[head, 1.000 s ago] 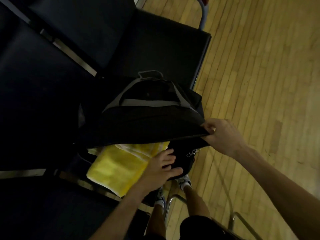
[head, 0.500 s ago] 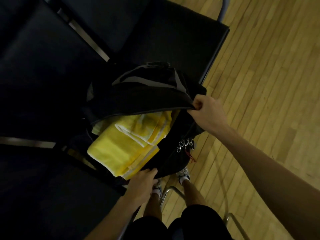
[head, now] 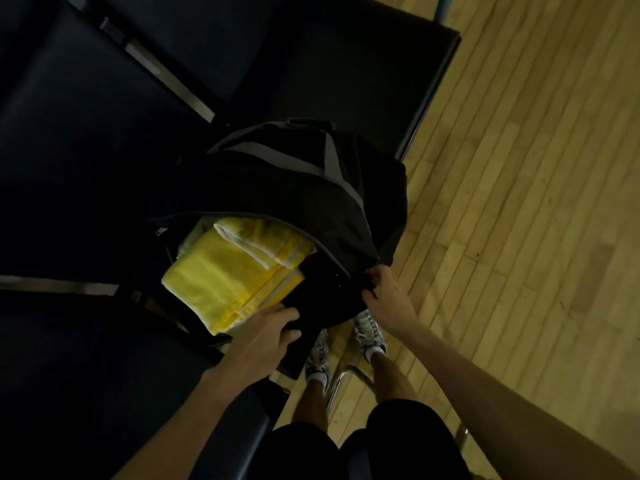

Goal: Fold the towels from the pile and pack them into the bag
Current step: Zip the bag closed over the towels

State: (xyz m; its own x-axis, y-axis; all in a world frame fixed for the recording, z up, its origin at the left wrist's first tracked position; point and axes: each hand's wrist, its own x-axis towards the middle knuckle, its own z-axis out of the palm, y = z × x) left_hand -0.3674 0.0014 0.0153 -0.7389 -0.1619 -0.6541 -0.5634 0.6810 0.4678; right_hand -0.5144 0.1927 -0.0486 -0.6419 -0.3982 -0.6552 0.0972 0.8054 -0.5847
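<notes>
A black bag [head: 298, 192] with grey straps lies on a dark seat, its mouth open toward me. Folded yellow towels [head: 221, 275] fill the opening, a smaller yellow-and-white one [head: 266, 240] lying on top of a larger one. My left hand [head: 263, 337] grips the bag's lower front edge just below the towels. At the right corner of the opening, my right hand [head: 384, 289] pinches the bag's fabric near the zipper end. The bag's upper flap covers the far part of the towels.
The bag sits on a row of dark padded seats [head: 346, 71] with metal dividers [head: 166, 74]. Wooden floor [head: 519, 202] spreads to the right. My legs and white sneakers [head: 369, 332] stand beside a metal seat leg [head: 334, 386].
My right hand has come down and toward me with the flap's corner, narrowing the opening. My left hand has moved up from the seat edge onto the bag's lower front edge.
</notes>
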